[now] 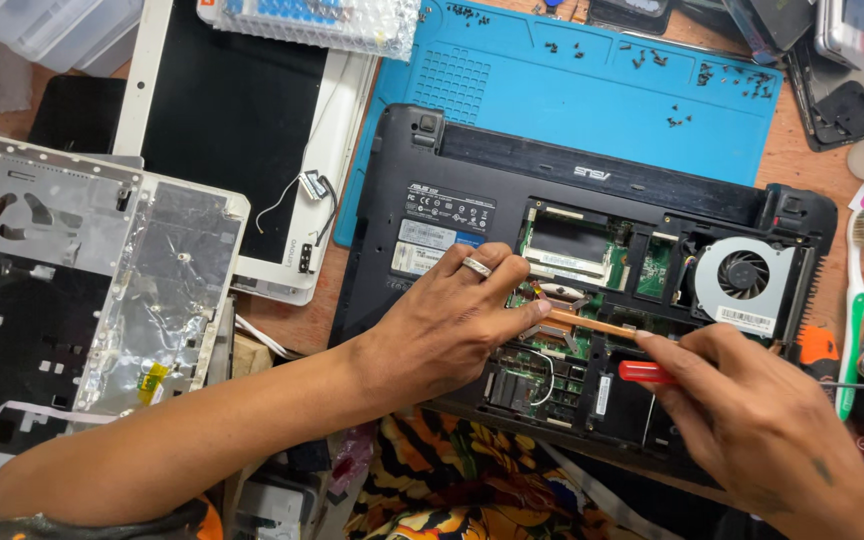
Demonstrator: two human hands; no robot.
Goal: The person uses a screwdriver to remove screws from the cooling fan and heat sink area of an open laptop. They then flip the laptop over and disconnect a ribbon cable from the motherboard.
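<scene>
One open laptop [592, 190], two hands: right hand [752, 420] grips red screwdriver [647, 372], axis left-right; left hand [452, 320] loosely curled, resting on board.

Single cam, head-mounted, looks steeply down at the bench, close range. Opened black laptop [582, 270] sits center frame, its front edge toward the wearer, blue mat [572, 90] behind it at the top. Both forearms enter from the bottom edge. No 2nd view, so no overlap.
</scene>
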